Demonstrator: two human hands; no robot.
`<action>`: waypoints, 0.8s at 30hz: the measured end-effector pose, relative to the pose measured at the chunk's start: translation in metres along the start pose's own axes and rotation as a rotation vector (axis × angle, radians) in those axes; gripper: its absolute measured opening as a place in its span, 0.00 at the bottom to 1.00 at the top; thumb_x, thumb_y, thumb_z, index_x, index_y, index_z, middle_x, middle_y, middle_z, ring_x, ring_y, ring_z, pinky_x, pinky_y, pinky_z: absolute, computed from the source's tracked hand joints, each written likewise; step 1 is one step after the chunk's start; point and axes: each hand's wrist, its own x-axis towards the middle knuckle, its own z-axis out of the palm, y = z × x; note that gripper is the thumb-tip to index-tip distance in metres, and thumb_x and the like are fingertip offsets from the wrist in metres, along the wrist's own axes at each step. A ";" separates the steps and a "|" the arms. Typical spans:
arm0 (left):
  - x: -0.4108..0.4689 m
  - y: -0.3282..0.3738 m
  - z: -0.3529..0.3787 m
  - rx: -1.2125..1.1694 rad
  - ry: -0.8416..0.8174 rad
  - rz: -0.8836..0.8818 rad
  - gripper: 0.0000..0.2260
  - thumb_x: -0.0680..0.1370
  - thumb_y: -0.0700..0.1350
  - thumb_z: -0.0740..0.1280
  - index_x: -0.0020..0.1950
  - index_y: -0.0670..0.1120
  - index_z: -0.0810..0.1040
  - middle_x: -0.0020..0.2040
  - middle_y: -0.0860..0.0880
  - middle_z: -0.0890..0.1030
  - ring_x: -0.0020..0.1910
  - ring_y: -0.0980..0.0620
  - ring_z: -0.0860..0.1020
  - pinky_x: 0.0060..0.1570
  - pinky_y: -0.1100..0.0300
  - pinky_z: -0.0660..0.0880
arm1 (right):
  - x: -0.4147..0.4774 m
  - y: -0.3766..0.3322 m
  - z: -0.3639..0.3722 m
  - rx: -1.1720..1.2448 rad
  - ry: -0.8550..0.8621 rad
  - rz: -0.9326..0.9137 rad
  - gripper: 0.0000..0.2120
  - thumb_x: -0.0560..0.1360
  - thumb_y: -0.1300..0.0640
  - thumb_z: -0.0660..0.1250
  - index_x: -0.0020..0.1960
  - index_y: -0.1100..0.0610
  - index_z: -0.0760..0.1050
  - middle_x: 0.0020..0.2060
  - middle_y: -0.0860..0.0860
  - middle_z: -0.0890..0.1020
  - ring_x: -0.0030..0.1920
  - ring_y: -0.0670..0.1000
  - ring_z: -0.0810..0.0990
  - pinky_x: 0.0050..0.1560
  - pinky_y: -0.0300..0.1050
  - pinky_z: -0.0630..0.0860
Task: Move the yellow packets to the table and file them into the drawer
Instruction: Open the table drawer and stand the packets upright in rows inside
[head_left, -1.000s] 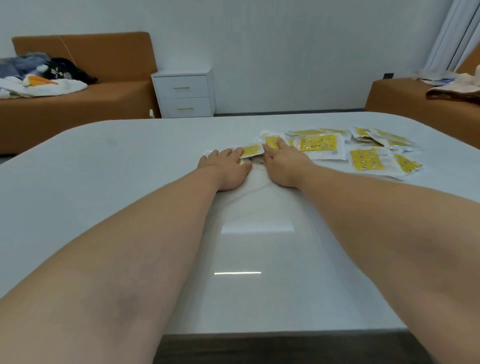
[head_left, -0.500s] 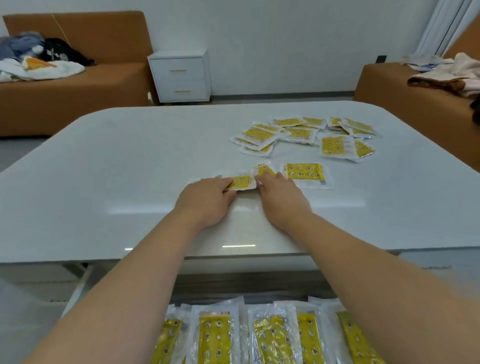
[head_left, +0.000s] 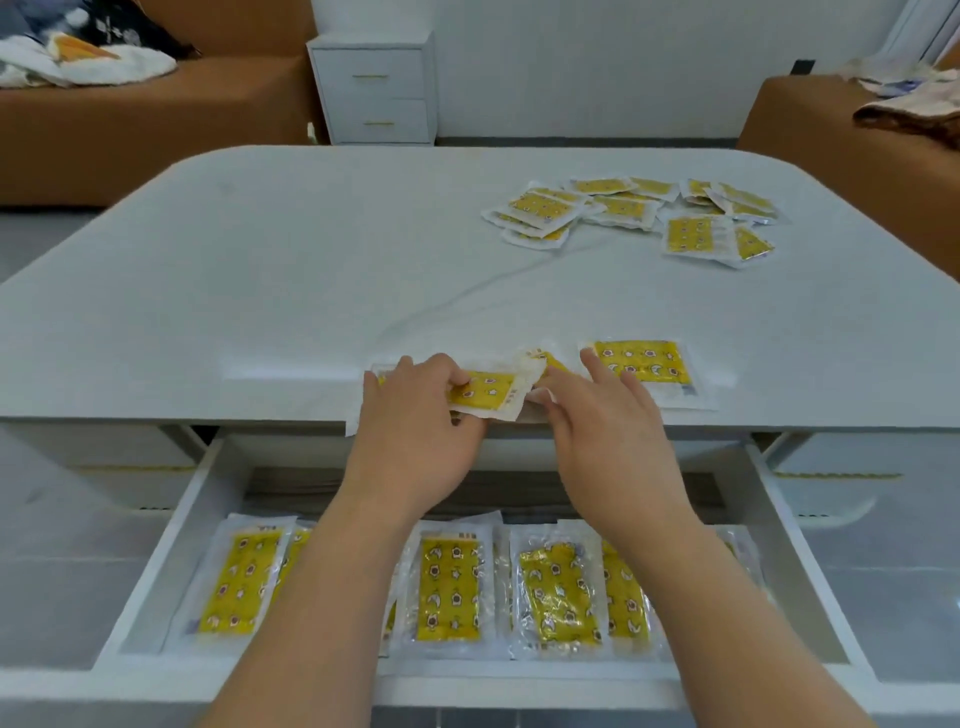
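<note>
At the front edge of the white table (head_left: 260, 291), my left hand (head_left: 415, 421) grips a yellow packet (head_left: 485, 395), lifted slightly off the edge. My right hand (head_left: 605, 410) rests on a second packet (head_left: 540, 361) beside it, fingers curled over it. Another packet (head_left: 641, 364) lies flat just right of my right hand. A loose pile of yellow packets (head_left: 634, 213) sits at the far right of the table. Below my arms the open drawer (head_left: 171, 545) holds a row of several yellow packets (head_left: 449, 587) lying flat.
A white two-drawer nightstand (head_left: 376, 88) stands against the wall behind the table. An orange sofa (head_left: 130, 114) with clothes on it is at far left, another orange seat (head_left: 831, 135) with cloth at far right.
My hands have dragged the packets back to the table's front edge. My view has tilted down, and the open drawer with its row of packets now shows fully.
</note>
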 end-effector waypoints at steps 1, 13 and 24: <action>0.000 0.000 -0.001 -0.014 0.006 0.010 0.11 0.78 0.49 0.67 0.60 0.54 0.75 0.55 0.55 0.77 0.62 0.50 0.69 0.74 0.42 0.61 | -0.001 0.002 -0.002 -0.010 0.085 -0.003 0.09 0.83 0.59 0.62 0.57 0.51 0.80 0.55 0.46 0.84 0.71 0.57 0.73 0.67 0.58 0.67; 0.005 0.006 -0.025 -0.009 0.416 0.415 0.10 0.79 0.53 0.70 0.58 0.54 0.86 0.49 0.55 0.82 0.47 0.52 0.79 0.44 0.54 0.76 | 0.003 -0.024 -0.025 -0.092 0.624 -0.117 0.11 0.84 0.54 0.63 0.51 0.56 0.83 0.34 0.50 0.82 0.37 0.57 0.76 0.39 0.53 0.69; -0.029 0.012 -0.108 0.058 0.053 0.033 0.07 0.74 0.53 0.69 0.41 0.52 0.83 0.35 0.54 0.81 0.34 0.55 0.78 0.29 0.61 0.70 | -0.003 -0.069 -0.034 0.440 -0.111 -0.016 0.11 0.83 0.44 0.59 0.48 0.48 0.75 0.36 0.46 0.81 0.37 0.46 0.78 0.35 0.45 0.75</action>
